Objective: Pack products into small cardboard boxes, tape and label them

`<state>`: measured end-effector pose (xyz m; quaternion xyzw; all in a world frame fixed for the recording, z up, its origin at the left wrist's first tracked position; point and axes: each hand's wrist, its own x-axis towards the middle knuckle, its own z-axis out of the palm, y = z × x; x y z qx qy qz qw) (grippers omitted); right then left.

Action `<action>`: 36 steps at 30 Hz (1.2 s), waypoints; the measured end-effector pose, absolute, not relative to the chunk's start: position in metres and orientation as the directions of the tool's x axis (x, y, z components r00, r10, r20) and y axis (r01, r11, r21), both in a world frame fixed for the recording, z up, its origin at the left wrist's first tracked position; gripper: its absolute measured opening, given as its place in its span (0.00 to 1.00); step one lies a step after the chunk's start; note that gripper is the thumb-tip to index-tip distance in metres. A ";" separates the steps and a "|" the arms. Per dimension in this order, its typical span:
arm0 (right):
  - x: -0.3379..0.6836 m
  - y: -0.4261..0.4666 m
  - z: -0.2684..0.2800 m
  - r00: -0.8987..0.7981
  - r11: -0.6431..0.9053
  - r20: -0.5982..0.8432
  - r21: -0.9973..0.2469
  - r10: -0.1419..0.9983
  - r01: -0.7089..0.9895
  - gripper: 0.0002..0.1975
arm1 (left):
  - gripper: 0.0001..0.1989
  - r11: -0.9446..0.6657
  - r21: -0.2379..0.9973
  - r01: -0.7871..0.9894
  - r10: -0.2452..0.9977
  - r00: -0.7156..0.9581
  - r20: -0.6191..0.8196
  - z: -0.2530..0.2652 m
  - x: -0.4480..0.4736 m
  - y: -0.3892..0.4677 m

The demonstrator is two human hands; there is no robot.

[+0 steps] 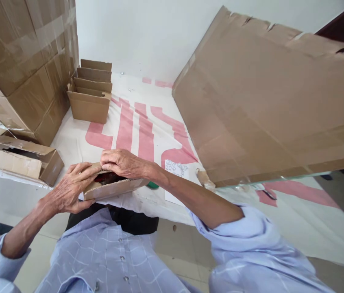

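Note:
A small cardboard box [115, 189] lies at the table's front edge, close to my body. My left hand [76, 187] is wrapped round its left end, thumb low on the near side and fingers over the top. Across the box's far left corner reaches my right hand [126, 163], its fingers bent onto the cardboard edge near the left fingertips. Between the flaps a dark gap shows something partly red inside, too hidden to name. A green round thing [152, 185] peeks out beneath my right forearm.
Several open cardboard boxes [89, 106] stand in a row farther back. At left, another long box [22, 158] sits beside stacked taped cartons [40, 81]. A large cardboard sheet [269, 106] leans at right. A printed paper [175, 171] lies on the white-and-red tablecloth [146, 134].

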<state>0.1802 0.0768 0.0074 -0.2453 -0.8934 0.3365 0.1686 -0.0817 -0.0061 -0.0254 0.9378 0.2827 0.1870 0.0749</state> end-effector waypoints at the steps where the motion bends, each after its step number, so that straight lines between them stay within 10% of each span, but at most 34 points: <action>1: 0.180 0.076 0.006 -0.820 0.651 0.144 -0.689 0.553 0.318 0.13 | 0.27 -0.827 0.255 0.501 0.561 0.768 0.309 -0.025 -0.081 -0.005; 13: 0.202 0.117 0.000 -0.503 0.166 0.028 -0.959 0.864 0.232 0.18 | 0.35 -0.831 0.293 0.473 0.554 0.753 0.356 -0.032 -0.081 -0.017; 22: 0.249 0.099 0.013 -0.293 0.063 0.052 -0.998 0.955 0.029 0.32 | 0.40 -0.820 0.252 0.513 0.571 0.706 0.420 -0.040 -0.083 -0.011; 36: 0.362 -0.009 -0.078 0.303 -0.007 0.017 -0.997 0.953 0.076 0.22 | 0.47 -0.659 0.456 0.598 0.752 0.501 0.428 -0.049 -0.093 0.025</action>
